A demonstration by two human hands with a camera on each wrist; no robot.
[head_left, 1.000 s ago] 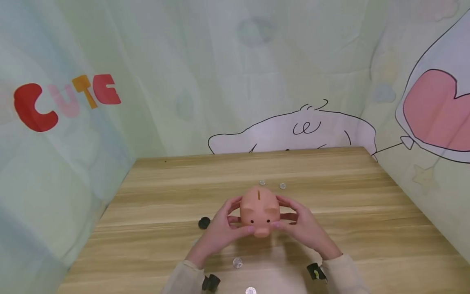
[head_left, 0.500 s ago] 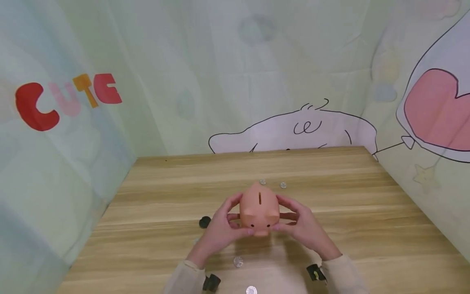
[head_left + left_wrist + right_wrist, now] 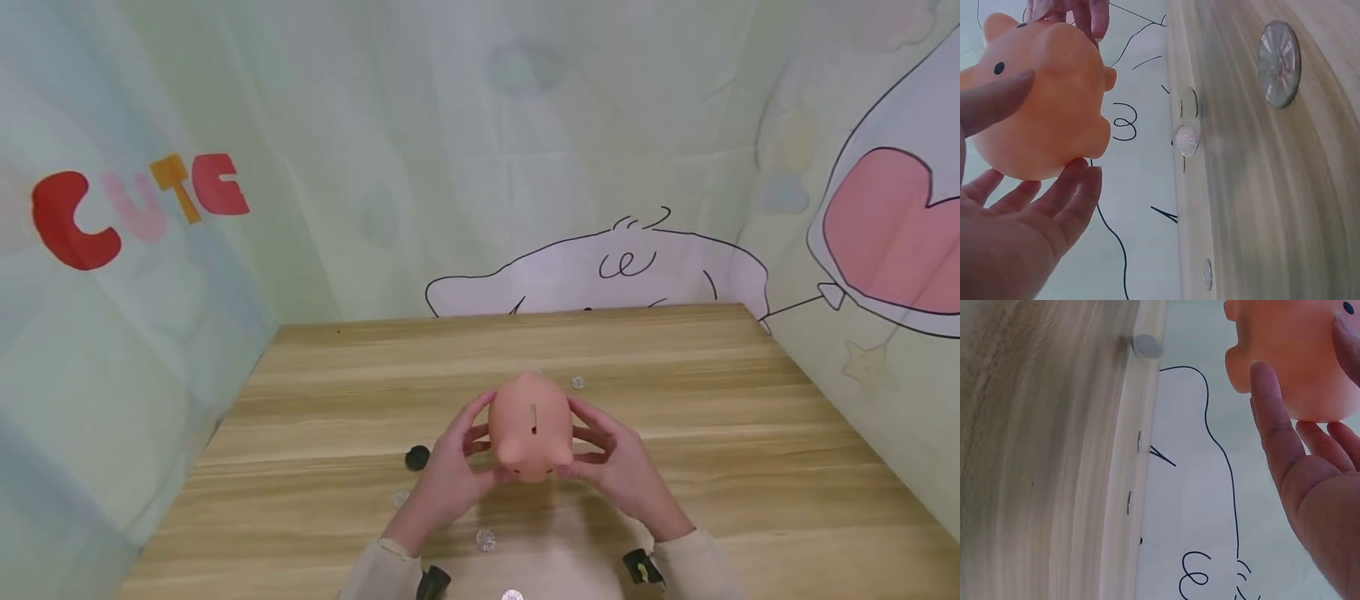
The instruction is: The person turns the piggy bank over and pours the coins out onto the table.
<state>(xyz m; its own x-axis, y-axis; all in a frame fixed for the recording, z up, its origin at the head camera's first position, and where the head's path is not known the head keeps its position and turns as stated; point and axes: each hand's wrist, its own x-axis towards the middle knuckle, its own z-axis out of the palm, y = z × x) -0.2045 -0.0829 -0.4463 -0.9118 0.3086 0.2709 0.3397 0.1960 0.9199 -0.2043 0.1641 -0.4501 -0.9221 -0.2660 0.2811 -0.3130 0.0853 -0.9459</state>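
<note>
A pink pig-shaped piggy bank (image 3: 528, 429) is held clear of the wooden table, its coin slot facing up toward the head view. My left hand (image 3: 453, 467) grips its left side, with the thumb near the face and the fingers along the flank. On the opposite side my right hand (image 3: 618, 467) grips it the same way. The left wrist view shows the piggy bank (image 3: 1054, 112) with its stubby feet toward the table and the left fingers beneath its body. From the right wrist, the piggy bank (image 3: 1297, 356) is partly cut off by the frame.
Several shiny coins lie about the wooden table (image 3: 337, 392): one coin (image 3: 486, 540) in front of the hands, another coin (image 3: 577, 382) behind the pig. A black round disc (image 3: 417, 457) sits left of the left hand. Printed cloth (image 3: 375, 167) hangs around the table.
Both hands have tipped the piggy bank forward, so its face has turned downward and the slot has come more into view. The hands stay in nearly the same place.
</note>
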